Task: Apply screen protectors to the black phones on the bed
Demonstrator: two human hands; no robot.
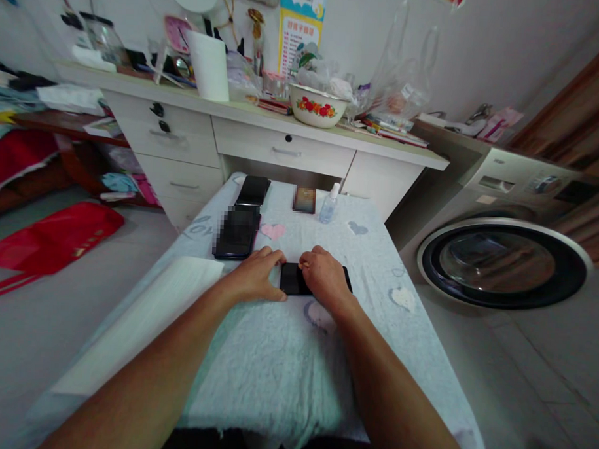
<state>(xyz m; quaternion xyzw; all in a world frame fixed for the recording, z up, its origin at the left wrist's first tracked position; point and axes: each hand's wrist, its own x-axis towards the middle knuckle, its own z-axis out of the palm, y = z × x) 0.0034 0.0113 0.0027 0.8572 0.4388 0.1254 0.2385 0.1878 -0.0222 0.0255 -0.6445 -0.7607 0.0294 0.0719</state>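
A black smartphone [291,280] lies flat and sideways on the cloth-covered table. My left hand [256,275] grips its left end, thumb at the near corner and fingers at the far corner. Curled on top of the screen is my right hand [323,274], its fingertips pressed together near the middle; whatever they may hold is hidden. Beyond the phone stands a clear spray bottle [329,204] with a white cap. Beside the bottle lies a small brown-framed packet [304,200]. To the left are a dark tablet-like device [237,232], partly pixelated, and a black wallet-like case [253,191].
A folded white cloth [149,317] lies along the table's left side. The pale heart-patterned tablecloth [265,354] covers the table. Behind it is a white desk [282,148] with a flowered enamel bowl [317,107] and clutter. A washing machine [504,258] stands at the right.
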